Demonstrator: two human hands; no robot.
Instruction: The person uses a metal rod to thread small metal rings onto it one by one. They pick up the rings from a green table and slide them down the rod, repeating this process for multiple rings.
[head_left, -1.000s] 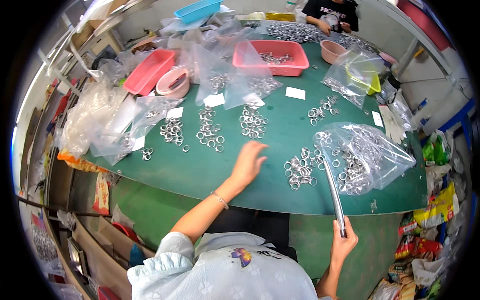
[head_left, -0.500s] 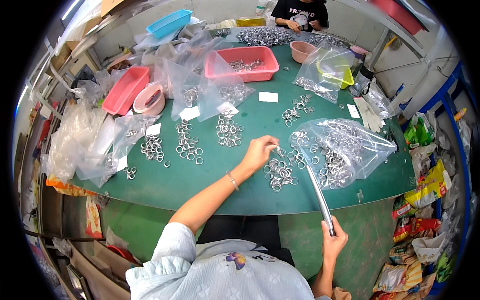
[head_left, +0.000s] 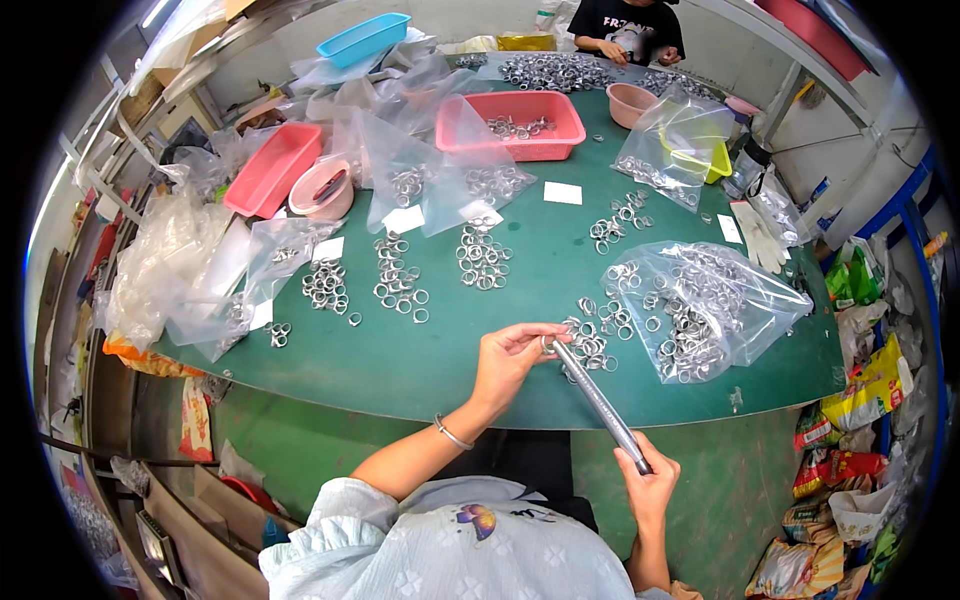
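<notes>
My right hand (head_left: 650, 474) is wrapped round the thick end of a tapered metal ring mandrel (head_left: 600, 406), which slants up and left over the table's near edge. Between the fingertips of my left hand (head_left: 505, 365) is a silver ring (head_left: 547, 345), held at the mandrel's thin tip. Whether the tip passes through the ring, I cannot tell. Just beyond the tip lies a loose pile of silver rings (head_left: 597, 352). To its right, a clear plastic bag (head_left: 755, 300) lies with many more rings in and under its open mouth.
Groups of rings (head_left: 485, 262) with white paper slips (head_left: 405, 219) and clear bags line the green table (head_left: 440, 350). Behind stand a pink tray (head_left: 560, 148), a red tray (head_left: 273, 172) and a pink bowl (head_left: 322, 196). Across the table, a person (head_left: 625, 35) handles rings.
My left hand has drawn back toward me with a ring. The mandrel has swung left, and its tip now meets that ring. The whole view has shifted slightly.
</notes>
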